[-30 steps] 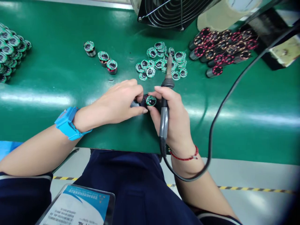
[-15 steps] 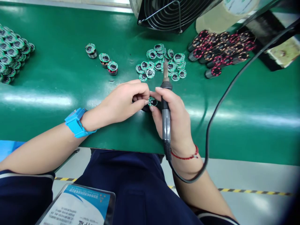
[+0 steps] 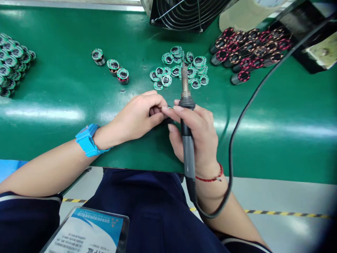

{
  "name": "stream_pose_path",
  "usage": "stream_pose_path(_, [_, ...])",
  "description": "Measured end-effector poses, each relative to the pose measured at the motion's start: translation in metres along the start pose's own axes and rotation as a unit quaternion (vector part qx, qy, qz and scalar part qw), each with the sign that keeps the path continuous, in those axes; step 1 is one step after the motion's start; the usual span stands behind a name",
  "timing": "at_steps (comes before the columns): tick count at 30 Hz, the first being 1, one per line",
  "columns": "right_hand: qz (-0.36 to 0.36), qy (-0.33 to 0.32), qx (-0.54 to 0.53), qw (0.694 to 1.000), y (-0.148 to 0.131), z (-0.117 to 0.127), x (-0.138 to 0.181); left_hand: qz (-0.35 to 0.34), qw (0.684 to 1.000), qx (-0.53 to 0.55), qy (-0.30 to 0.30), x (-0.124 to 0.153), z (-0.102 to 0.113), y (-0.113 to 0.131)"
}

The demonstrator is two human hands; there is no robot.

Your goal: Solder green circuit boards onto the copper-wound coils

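My left hand [image 3: 142, 114], with a blue strap at its wrist, is closed around a small dark part topped by a round green circuit board [image 3: 170, 108]. Fingers hide most of that piece. In my right hand [image 3: 204, 137] lies a soldering iron [image 3: 189, 151], its metal tip pointing away from me toward the far side of the bench. The right forefinger reaches across to the left fingertips, over the board, while the right thumb is apart below. Beyond the hands lies a group of loose round circuit boards [image 3: 166, 80].
Three motor pieces with boards on top [image 3: 123, 75] stand left of the loose boards. A stack of similar pieces [image 3: 10, 61] is at far left. Wire-wound black cylinders [image 3: 240, 77] lie at right, near a black fan [image 3: 184, 15]. The iron's cable [image 3: 231, 151] loops along the right side.
My right fingers have shifted over the round circuit board, covering most of it. The right thumb has come off the board's edge. The iron has tilted slightly, its cable end lower.
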State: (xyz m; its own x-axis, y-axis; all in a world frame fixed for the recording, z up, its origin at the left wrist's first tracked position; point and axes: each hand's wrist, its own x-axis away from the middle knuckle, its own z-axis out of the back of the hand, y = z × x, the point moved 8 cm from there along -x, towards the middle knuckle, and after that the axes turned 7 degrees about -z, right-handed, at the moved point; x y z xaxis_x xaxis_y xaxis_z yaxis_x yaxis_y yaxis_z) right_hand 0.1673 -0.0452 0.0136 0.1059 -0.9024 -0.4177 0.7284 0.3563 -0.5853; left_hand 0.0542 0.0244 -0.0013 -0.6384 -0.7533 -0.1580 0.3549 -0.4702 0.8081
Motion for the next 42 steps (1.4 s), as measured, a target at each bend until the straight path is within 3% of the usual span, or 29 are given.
stream_pose_path(10, [-0.027, 0.025, 0.005, 0.999, 0.003, 0.004, -0.002, 0.022, 1.000, -0.008, 0.013, 0.002, 0.003, -0.001])
stream_pose_path(15, [-0.057, 0.051, -0.059, 0.995, 0.007, 0.009, 0.002, 0.020, 0.999, -0.023, 0.015, 0.002, 0.004, -0.001])
stream_pose_path(20, [-0.105, 0.124, -0.154, 0.975, 0.017, 0.018, 0.008, 0.025, 0.999, -0.022, 0.016, 0.002, 0.003, -0.001])
stream_pose_path(28, [-0.001, 0.293, -0.223, 0.930, 0.019, 0.042, 0.019, 0.048, 0.998, -0.028, 0.016, 0.001, 0.002, -0.003])
stream_pose_path(34, [-0.029, 0.274, -0.219, 0.936, 0.017, 0.042, 0.021, 0.066, 0.997, -0.039, 0.014, 0.002, 0.002, -0.003])
stream_pose_path(42, [-0.023, 0.299, -0.207, 0.931, 0.015, 0.043, 0.017, 0.081, 0.996, -0.039, 0.012, 0.002, 0.002, -0.004])
